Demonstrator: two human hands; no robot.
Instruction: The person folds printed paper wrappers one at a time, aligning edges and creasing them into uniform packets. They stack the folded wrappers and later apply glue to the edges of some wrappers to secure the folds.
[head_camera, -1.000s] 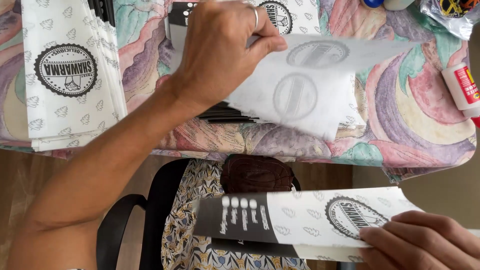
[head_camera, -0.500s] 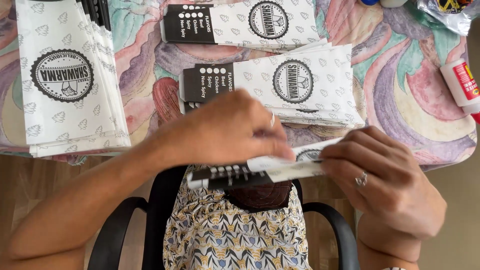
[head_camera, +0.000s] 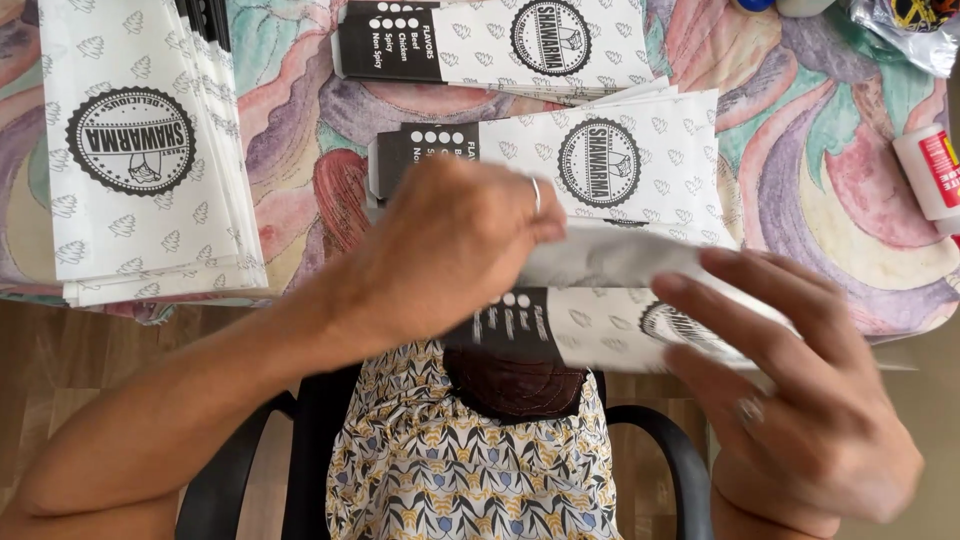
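Nearest, the right hand (head_camera: 800, 400) and left hand (head_camera: 450, 250) pinch a paper sleeve (head_camera: 600, 325) over the lap, its middle blurred. Beyond, on the table (head_camera: 820, 170), sleeve stacks (head_camera: 600, 165) lie partly hidden; a glue bottle (head_camera: 935, 175) is cut off far right.

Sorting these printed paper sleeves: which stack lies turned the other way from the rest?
The left stack: its sleeves run lengthwise up the table, round emblem turned sideways. The two middle stacks lie crosswise.

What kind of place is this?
Likely a home table used for hand-assembling food packaging: a swirly multicoloured tablecloth, stacks of printed paper sleeves, a glue bottle, and a black armchair.
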